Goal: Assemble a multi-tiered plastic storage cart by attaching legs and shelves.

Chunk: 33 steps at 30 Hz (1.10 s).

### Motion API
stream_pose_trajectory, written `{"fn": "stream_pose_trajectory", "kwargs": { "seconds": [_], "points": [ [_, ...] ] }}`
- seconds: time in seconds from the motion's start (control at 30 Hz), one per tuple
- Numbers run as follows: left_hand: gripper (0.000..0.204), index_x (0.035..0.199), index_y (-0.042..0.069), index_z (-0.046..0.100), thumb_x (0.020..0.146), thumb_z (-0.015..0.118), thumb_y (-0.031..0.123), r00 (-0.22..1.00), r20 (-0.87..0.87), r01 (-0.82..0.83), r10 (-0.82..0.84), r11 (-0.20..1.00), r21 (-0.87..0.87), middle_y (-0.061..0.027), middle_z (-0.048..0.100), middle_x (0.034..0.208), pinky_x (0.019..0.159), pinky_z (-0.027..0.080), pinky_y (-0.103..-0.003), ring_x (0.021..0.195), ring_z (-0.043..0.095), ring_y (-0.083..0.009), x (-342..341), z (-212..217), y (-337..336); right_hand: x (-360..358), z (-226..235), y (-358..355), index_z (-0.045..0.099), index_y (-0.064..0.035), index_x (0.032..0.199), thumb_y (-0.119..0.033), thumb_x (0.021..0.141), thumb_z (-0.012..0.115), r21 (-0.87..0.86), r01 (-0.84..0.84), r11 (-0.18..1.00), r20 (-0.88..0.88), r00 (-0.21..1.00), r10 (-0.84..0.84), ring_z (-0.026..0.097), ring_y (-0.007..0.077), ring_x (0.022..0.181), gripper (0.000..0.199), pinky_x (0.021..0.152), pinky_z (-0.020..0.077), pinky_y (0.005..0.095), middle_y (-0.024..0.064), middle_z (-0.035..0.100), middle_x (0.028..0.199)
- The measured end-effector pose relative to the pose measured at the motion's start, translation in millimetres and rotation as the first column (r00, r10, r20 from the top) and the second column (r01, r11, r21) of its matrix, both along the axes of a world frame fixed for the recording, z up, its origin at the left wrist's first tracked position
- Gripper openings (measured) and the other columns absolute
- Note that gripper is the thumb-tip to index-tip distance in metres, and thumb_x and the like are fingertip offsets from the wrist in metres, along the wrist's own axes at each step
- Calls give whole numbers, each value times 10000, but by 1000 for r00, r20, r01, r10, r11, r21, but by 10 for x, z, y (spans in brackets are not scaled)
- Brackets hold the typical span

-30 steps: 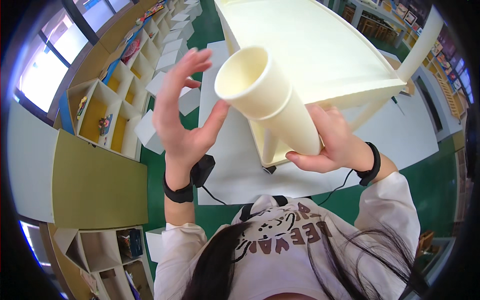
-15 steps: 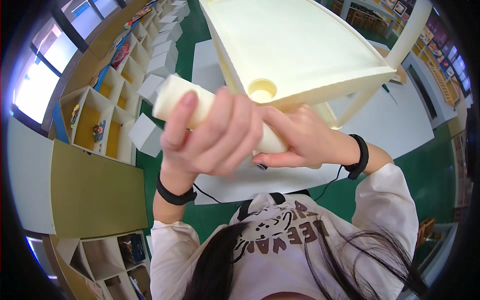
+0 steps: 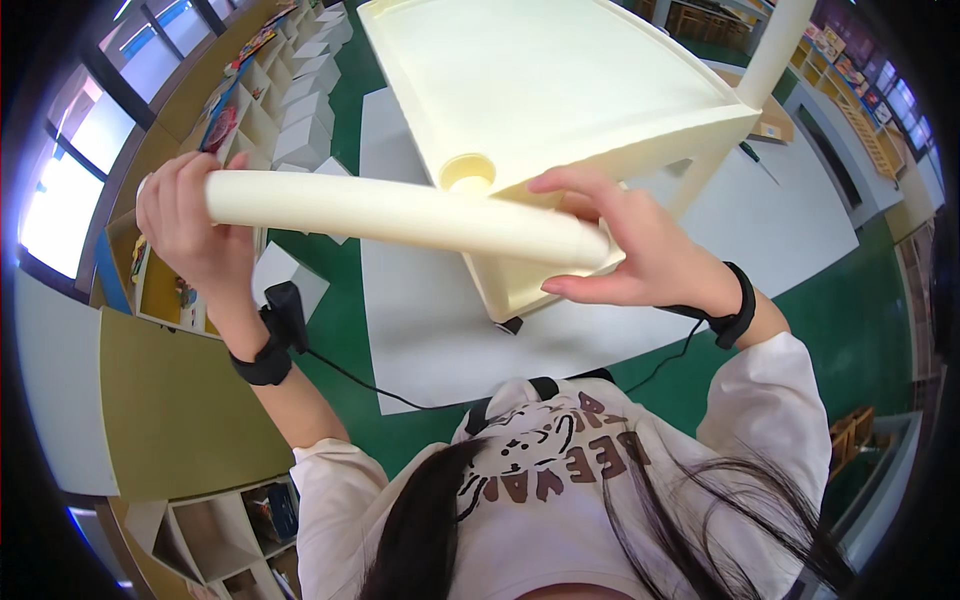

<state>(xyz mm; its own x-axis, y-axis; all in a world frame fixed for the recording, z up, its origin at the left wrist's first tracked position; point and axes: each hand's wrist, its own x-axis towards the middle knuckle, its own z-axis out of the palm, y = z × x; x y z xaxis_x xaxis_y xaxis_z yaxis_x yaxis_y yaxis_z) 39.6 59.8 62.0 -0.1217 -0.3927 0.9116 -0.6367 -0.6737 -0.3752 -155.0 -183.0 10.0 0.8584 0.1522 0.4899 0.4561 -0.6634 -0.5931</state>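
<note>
A long cream plastic tube (image 3: 400,212) is held crosswise in front of me, slightly lower at its right end. My left hand (image 3: 190,215) wraps its fingers round the left end. At the right end, my right hand (image 3: 635,245) curls loosely about the tube, index finger above and thumb below; its other fingers are partly hidden behind. Just beyond the tube is a cream plastic cart (image 3: 560,85) with a raised rim. A round socket (image 3: 467,170) sits in the cart's near corner, close behind the tube. A lower shelf (image 3: 510,285) shows beneath.
The cart stands on a white mat (image 3: 410,330) over green floor. One upright post (image 3: 775,50) rises at its right corner. A dark-handled screwdriver (image 3: 750,152) lies on the mat to the right. Low cubby shelves and white boxes (image 3: 305,130) line the left side.
My left hand has moved out left to the tube's far end. The tube has swung from pointing away to lying across my view. The cart appears shifted slightly left.
</note>
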Motion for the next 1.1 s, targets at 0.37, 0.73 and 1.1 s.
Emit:
{"fn": "stream_pose_trajectory", "kwargs": {
  "seconds": [0.37, 0.73, 1.1],
  "points": [
    [151, 775, -10, 528, 734, 588, 122, 670, -617, 77, -413, 865, -496, -12, 457, 596, 534, 343, -215, 530, 422, -93, 337, -84, 47, 7, 130, -252, 427, -77, 1024, -122, 660, 622, 131, 63, 989, 305, 947, -101, 464, 99, 540, 415, 509, 382, 209, 17, 458, 591],
    [261, 891, 22, 429, 700, 594, 87, -462, -301, 480, -834, 50, -876, -64, 472, 716, 540, 377, -224, 593, 450, -98, -232, 217, -644, 78, 197, -170, 491, -54, 919, -106, 663, 610, 39, 136, 990, 440, 887, -139, 486, 107, 543, 288, 504, 391, 203, 22, 486, 596],
    [134, 773, 55, 404, 757, 494, 153, -577, -415, 521, -703, 74, -850, -20, 370, 678, 567, 345, -237, 591, 395, -106, -414, 277, -1151, 75, 214, -154, 488, -44, 918, -94, 664, 605, 27, 124, 992, 441, 889, -123, 485, 112, 529, 284, 506, 401, 212, 24, 476, 582]
  ]
}}
